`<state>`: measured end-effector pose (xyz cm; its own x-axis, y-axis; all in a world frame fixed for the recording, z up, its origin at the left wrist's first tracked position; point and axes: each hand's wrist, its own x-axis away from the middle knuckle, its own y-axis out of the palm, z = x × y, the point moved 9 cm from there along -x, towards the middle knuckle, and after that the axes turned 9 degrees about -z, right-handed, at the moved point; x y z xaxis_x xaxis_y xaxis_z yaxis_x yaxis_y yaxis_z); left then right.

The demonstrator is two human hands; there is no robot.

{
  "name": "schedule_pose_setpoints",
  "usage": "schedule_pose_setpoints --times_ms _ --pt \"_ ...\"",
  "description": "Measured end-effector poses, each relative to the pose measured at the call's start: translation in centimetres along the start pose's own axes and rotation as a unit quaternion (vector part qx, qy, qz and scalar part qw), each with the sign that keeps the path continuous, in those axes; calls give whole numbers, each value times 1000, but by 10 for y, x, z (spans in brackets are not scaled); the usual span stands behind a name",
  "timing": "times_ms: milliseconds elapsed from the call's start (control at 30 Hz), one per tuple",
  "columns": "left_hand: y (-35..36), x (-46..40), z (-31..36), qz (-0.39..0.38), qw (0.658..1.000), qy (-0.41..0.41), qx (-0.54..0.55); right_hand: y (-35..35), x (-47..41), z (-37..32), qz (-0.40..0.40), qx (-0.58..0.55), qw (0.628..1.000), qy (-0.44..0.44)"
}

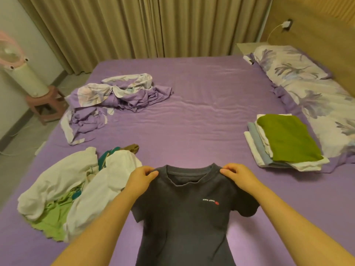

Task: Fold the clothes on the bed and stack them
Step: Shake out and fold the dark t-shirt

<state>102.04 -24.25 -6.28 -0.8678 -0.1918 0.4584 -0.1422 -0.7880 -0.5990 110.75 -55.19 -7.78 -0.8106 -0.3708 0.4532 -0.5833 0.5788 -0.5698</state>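
At far left, a fan (18, 68) stands on a stool (47, 104) beside the bed (201, 104). A crumpled sheet (113, 98) lies on the bed's far left part. Nearer, at the left edge, an unfolded pile (76, 189) of white and green garments rests on the mattress.

The left hand (141, 179) pinches the left shoulder of the T-shirt (184, 217), thumb and fingers curled on the fabric beside the collar. The T-shirt is dark grey, front side up, with a small logo on the chest; it is spread at the near centre of the bed, sleeves out. The right hand (237, 176) pinches the right shoulder in the same manner.

To the right, a folded stack (284, 143) with a green item on top lies just beside the floral pillows (299, 79) along the headboard (317, 25).
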Motion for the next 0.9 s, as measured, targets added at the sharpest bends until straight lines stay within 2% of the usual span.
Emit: schedule_pose_setpoints --times_ms 167,467,633,733,833,900 --pt "24 -81 -23 -7 999 -38 -24 7 -91 34 11 6 999 37" --pt "16 -203 -25 28 998 -21 -55 -23 -201 38 102 33 993 40" --pt "32 -270 -49 8 994 -37 -107 6 -247 53 59 73 995 38" --pt "51 -293 -66 7 976 -49 -214 36 -262 93 26 66 996 49" --pt "71 -298 -63 43 951 2 -306 47 -262 138 32 95 991 94" --pt "99 -292 -46 54 940 100 -322 46 -256 161 43 104 986 120"
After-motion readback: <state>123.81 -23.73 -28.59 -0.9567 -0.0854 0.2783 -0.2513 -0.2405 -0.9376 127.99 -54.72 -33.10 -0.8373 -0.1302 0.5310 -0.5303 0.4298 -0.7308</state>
